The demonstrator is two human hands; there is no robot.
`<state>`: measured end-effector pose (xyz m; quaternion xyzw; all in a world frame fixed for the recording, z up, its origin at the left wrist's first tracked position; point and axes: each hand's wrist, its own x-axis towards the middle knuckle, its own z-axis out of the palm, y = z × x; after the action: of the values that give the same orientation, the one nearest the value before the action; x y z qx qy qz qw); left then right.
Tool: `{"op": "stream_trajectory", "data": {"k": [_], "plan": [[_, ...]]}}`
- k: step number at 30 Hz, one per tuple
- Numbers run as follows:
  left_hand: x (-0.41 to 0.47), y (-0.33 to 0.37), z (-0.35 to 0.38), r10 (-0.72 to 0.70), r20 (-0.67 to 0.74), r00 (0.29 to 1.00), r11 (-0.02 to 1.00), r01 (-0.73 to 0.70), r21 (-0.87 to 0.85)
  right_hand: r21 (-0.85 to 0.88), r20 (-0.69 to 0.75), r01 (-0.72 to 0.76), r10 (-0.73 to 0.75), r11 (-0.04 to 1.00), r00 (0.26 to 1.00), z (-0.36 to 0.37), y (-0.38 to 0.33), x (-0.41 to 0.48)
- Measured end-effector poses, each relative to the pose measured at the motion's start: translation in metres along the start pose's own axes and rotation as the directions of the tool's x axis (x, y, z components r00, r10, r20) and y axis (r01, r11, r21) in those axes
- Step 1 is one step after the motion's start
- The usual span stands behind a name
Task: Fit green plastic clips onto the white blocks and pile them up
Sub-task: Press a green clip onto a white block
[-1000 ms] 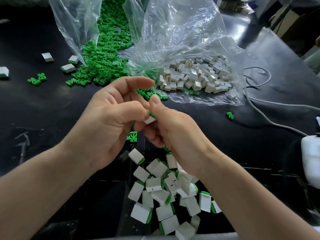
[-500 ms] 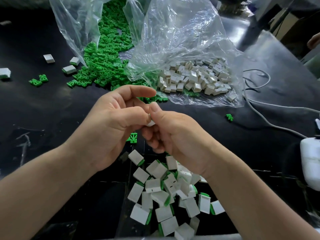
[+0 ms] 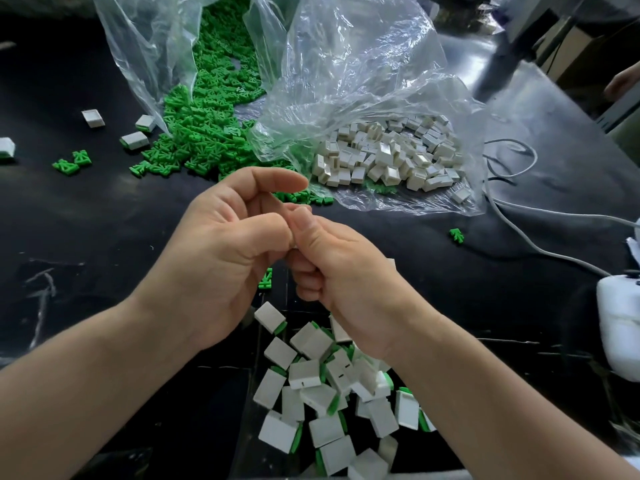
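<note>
Left hand [image 3: 221, 251] and right hand [image 3: 343, 275] meet over the middle of the black tabletop [image 3: 86, 237], thumb tips pressed together. The left forefinger arches out above them, and the right fingers are curled under into the palm. Whatever sits between the thumbs is hidden, so I cannot tell whether either hand grips a piece.

Just below the left thumb, a single loose green plastic clip [image 3: 266, 278] lies on the tabletop. Directly beneath both wrists, nearest the person, lies the loose pile of white square blocks with green clips fitted [image 3: 311, 393], tumbled at all angles and partly covered by the right wrist.

Beyond the hands, a heap of loose green plastic clips [image 3: 207, 133] spills from the mouth of a crumpled clear plastic bag [image 3: 156, 46]. Beside it on the right, a heap of bare white plastic blocks [image 3: 388, 157] lies inside a second clear plastic bag [image 3: 363, 64].

To the far left, well apart from the hands, a few stray white blocks [image 3: 134, 140] and two stray green clips [image 3: 71, 162] are scattered on the tabletop. Another lone green clip [image 3: 456, 235] lies to the right, near a grey cable [image 3: 519, 216] that runs toward a white rounded object [image 3: 620, 323] at the right edge.
</note>
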<state>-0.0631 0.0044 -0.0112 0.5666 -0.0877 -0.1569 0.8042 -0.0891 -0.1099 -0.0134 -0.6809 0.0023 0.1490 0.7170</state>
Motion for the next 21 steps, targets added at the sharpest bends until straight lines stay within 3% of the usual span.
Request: {"op": "stream_trajectory", "data": {"k": [6,8,11,15,18,21], "plan": [[0.0,0.003,0.0,0.025,0.018,1.0,0.999,-0.024,-0.034,0.008,0.053,0.015,-0.015,1.0,0.998,-0.004,-0.002,0.0],[0.001,0.005,-0.002,0.059,0.027,0.998,0.997,-0.057,-0.051,-0.175,0.048,0.053,-0.046,0.983,0.998,-0.012,-0.007,-0.001],[0.002,0.007,-0.008,0.098,0.03,0.995,0.994,-0.099,0.042,-0.479,-0.132,0.019,-0.093,0.878,0.987,-0.036,-0.012,0.003],[-0.007,0.001,-0.002,0.027,0.245,0.969,0.959,-0.094,0.268,-0.655,-0.465,-0.1,-0.294,0.749,0.835,-0.075,-0.007,0.02],[-0.009,-0.002,-0.001,-0.038,0.346,0.938,0.941,-0.083,0.329,-0.768,-0.524,-0.247,-0.358,0.59,0.773,-0.095,0.004,0.032],[-0.013,-0.002,0.0,-0.112,0.482,0.869,0.911,-0.103,0.399,-0.855,-0.448,-0.262,-0.382,0.447,0.809,-0.1,0.013,0.04]]}}
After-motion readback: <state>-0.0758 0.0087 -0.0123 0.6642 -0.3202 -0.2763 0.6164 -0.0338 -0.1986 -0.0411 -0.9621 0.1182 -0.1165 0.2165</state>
